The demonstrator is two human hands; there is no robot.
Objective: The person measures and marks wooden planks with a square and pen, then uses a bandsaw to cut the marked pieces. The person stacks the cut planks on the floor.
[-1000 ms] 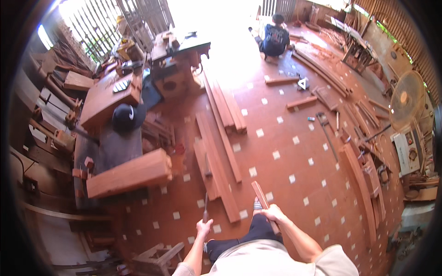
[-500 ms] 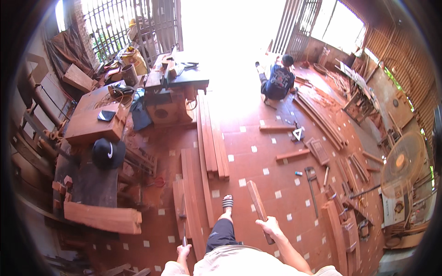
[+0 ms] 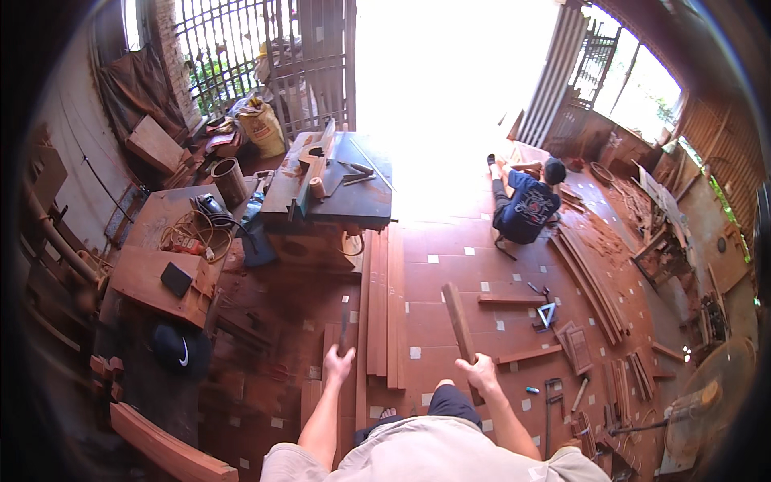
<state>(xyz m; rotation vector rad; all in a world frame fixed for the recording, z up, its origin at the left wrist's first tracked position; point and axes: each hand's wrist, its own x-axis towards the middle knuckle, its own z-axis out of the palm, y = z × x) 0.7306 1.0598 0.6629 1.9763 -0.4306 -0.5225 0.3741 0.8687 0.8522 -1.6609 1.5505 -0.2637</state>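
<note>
My left hand (image 3: pixel 339 363) is closed round the lower end of a slim, dark, chisel-like tool (image 3: pixel 344 325), which points up and away from me. In my right hand (image 3: pixel 480 373) is a thick wooden stick (image 3: pixel 459 317), gripped near its lower end and tilted to the left at the top. Both hands are held in front of my body, well apart, over the tiled floor. Long planed wooden boards (image 3: pixel 395 297) lie on the floor between and beyond them.
A machine table (image 3: pixel 365 205) with tools on it stands ahead on the left. Nearer are a wooden box (image 3: pixel 144 281) and a black cap (image 3: pixel 178 349). A person (image 3: pixel 528 205) sits low ahead on the right. Timber pieces (image 3: pixel 590 281), a clamp (image 3: pixel 549 410) and a fan (image 3: pixel 715 394) are at the right.
I have moved forward, and the machine table and seated person appear closer. My left hand has risen with the chisel-like tool; my right hand still grips the wooden stick.
</note>
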